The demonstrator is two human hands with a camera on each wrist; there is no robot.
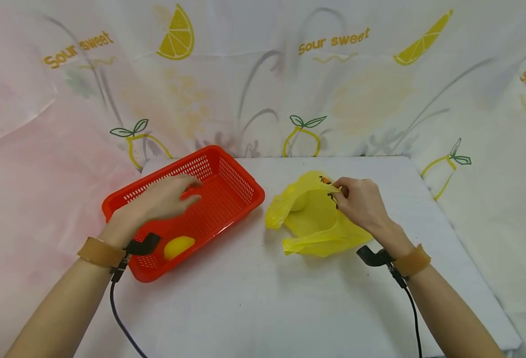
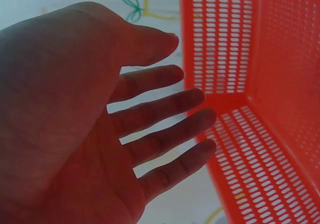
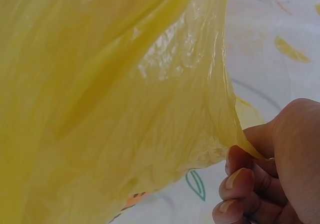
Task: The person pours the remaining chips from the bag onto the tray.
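Observation:
My right hand pinches the edge of a thin yellow plastic bag between thumb and fingers and holds its mouth up. The bag lies on the white table with its opening toward me, and a rounded yellow shape shows inside. In the right wrist view the bag's film stretches taut from my fingertips. My left hand hovers over the red plastic basket, fingers spread and holding nothing; the left wrist view shows its palm bare. A yellow lemon lies in the basket's near left corner.
Both things stand on a white table, the basket at left and the bag right of it. A white cloth printed with lemons hangs behind. Black cables trail from the cameras strapped to both wrists.

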